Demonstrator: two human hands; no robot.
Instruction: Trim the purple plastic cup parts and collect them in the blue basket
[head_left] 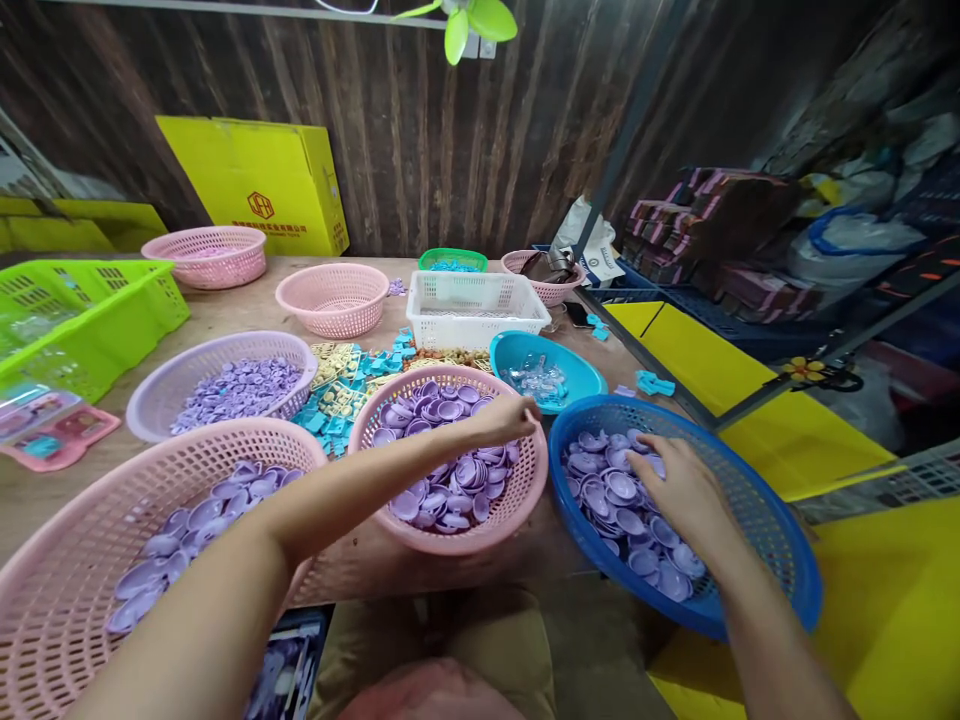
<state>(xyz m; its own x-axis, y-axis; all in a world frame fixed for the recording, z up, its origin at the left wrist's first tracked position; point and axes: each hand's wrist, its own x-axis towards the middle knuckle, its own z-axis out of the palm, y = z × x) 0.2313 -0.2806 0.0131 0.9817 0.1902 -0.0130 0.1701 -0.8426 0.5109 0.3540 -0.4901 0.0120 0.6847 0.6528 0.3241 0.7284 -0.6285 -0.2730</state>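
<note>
My left hand (510,418) is over the right rim of a pink basket (544,470), its fingers curled in; whatever it may hold is hidden. Oval, shallow purple plastic dishes (450,495) fill much of that basket. My right hand (686,490) reaches into a blue basket (780,510), thumb and fingers apart at the top of a heap of similar purple dishes (622,490). A purple piece shows between its thumb and forefinger; I cannot tell whether it is gripped. More purple dishes (202,515) lie in a large pink basket (67,540) at left.
A lilac basket (154,395) holds small purple parts. Loose turquoise parts (330,420) and cream parts (337,370) lie beside it. Behind stand a white basket (480,325), a teal bowl (585,380) with clear pieces, and an empty-looking pink basket (330,310). Yellow cartons (750,410) stand at right.
</note>
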